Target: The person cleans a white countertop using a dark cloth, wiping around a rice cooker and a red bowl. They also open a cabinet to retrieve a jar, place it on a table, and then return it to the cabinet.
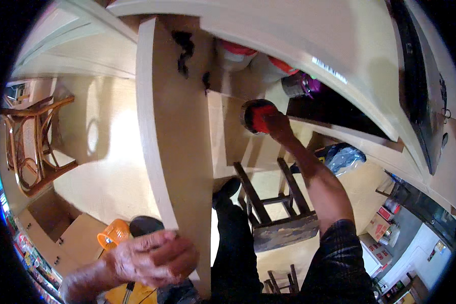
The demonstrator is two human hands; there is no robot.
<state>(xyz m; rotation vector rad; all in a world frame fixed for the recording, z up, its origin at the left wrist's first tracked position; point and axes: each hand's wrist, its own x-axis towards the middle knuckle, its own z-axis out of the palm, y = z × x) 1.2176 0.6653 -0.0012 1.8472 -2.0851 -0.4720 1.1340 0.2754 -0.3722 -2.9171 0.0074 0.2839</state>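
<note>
My right hand (pixel 279 125) grips a round object (pixel 250 114) with a dark rim and a red inner part, above a pale panel of the cabinet. Its exact kind is unclear. My left hand (pixel 155 258), a little blurred, has its fingers curled at the near end of an upright pale wooden panel (pixel 178 152). Whether it grasps the panel's edge or only lies over it cannot be told. Beyond my right hand, tubs with red lids (pixel 237 53) and a grey container with a purple part (pixel 296 86) stand under the countertop (pixel 288 30).
A dark wooden stool (pixel 285 230) stands beside my leg. Near my right forearm lies a clear plastic bag (pixel 345 157). An orange plastic basket (pixel 114 233) is by my left hand, with a rattan chair (pixel 34 152) further left. Cardboard boxes (pixel 378 228) are at right.
</note>
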